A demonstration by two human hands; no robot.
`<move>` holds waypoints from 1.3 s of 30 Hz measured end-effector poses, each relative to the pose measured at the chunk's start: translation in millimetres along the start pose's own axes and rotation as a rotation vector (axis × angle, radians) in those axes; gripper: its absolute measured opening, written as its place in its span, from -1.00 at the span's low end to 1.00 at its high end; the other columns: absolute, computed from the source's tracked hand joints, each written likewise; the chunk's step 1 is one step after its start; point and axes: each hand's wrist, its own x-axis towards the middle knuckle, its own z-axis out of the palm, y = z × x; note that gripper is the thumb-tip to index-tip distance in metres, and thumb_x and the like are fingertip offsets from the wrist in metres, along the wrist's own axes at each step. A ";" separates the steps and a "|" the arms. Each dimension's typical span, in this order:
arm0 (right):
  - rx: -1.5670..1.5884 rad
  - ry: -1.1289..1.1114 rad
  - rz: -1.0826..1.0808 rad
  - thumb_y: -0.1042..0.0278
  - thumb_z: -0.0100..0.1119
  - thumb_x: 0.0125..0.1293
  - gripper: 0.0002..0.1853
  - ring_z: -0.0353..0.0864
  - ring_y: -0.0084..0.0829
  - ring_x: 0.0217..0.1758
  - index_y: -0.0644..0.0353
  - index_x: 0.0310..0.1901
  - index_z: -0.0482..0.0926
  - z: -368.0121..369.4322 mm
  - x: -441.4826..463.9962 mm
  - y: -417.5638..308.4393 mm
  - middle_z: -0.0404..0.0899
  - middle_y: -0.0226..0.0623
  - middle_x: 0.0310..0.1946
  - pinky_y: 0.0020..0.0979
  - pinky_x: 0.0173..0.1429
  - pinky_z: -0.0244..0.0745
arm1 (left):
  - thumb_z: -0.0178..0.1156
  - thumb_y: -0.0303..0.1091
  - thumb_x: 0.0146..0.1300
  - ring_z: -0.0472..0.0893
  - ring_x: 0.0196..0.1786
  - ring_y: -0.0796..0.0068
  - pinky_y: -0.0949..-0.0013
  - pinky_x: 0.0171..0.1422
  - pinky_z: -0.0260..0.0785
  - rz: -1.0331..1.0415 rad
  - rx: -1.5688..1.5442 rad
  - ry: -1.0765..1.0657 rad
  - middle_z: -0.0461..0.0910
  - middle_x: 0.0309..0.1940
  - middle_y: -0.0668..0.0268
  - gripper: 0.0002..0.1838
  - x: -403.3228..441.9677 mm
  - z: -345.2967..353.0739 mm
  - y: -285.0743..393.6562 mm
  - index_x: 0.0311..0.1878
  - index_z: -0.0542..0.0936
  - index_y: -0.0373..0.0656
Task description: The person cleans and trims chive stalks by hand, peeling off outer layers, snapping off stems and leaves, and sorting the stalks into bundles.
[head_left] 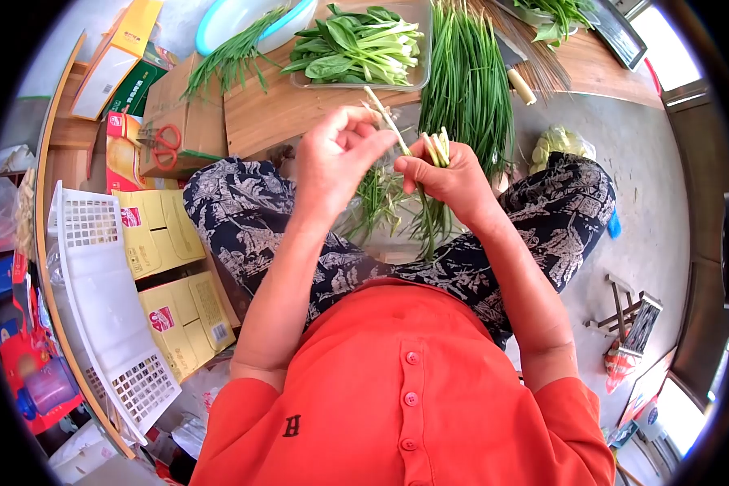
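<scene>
My right hand (pixel 455 180) is closed round a small bunch of green stalks (pixel 437 148), their pale ends up and the thin leaves hanging below. One longer pale stalk (pixel 387 117) slants up from this bunch to my left hand (pixel 338 158), whose thumb and fingers pinch it. Beneath my hands, loose green trimmings (pixel 374 198) lie between my knees, partly hidden. Just beyond, a clear plastic tray (pixel 426 49) holds leafy greens (pixel 356 44). A big bundle of long garlic chives (pixel 467 81) hangs over the table edge beside it.
The wooden table (pixel 255 113) also bears a blue-rimmed basin (pixel 219 24) with thin green stalks. Left are a cardboard box (pixel 188 117), red-handled scissors (pixel 166 146), yellow boxes (pixel 164 231) and a white plastic rack (pixel 109 283). A folding stool (pixel 636 320) stands on the right floor.
</scene>
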 end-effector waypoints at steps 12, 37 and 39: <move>-0.689 0.317 -0.500 0.48 0.29 0.07 -0.88 0.57 -0.10 -0.43 0.22 -0.38 0.52 11.1 -4.5 1.2 0.55 -0.14 -0.51 -0.26 -0.38 0.46 | 0.24 -0.39 0.26 0.39 -0.57 0.78 0.61 -0.49 0.23 0.260 0.275 0.298 0.47 -0.63 0.51 -0.86 -1.4 14.6 -4.7 -0.36 0.54 -0.25; -0.145 0.068 -0.108 0.33 0.29 0.23 -0.85 0.38 -0.76 -0.54 0.23 -0.37 0.58 8.2 -3.3 -0.8 0.52 -0.53 -0.62 -0.59 -0.47 0.27 | 0.15 -0.36 0.34 0.36 -0.51 0.79 0.64 -0.43 0.21 0.216 0.224 0.211 0.45 -0.55 0.52 -0.88 4.2 2.1 2.4 -0.25 0.56 -0.21; -0.161 0.084 -0.079 0.33 0.29 0.23 -0.84 0.38 -0.75 -0.55 0.23 -0.37 0.58 8.2 -3.5 -1.5 0.52 -0.52 -0.62 -0.58 -0.47 0.27 | 0.17 -0.39 0.30 0.36 -0.53 0.74 0.53 -0.46 0.23 0.282 0.178 0.353 0.47 -0.57 0.41 -0.82 6.0 2.8 1.3 -0.39 0.49 -0.26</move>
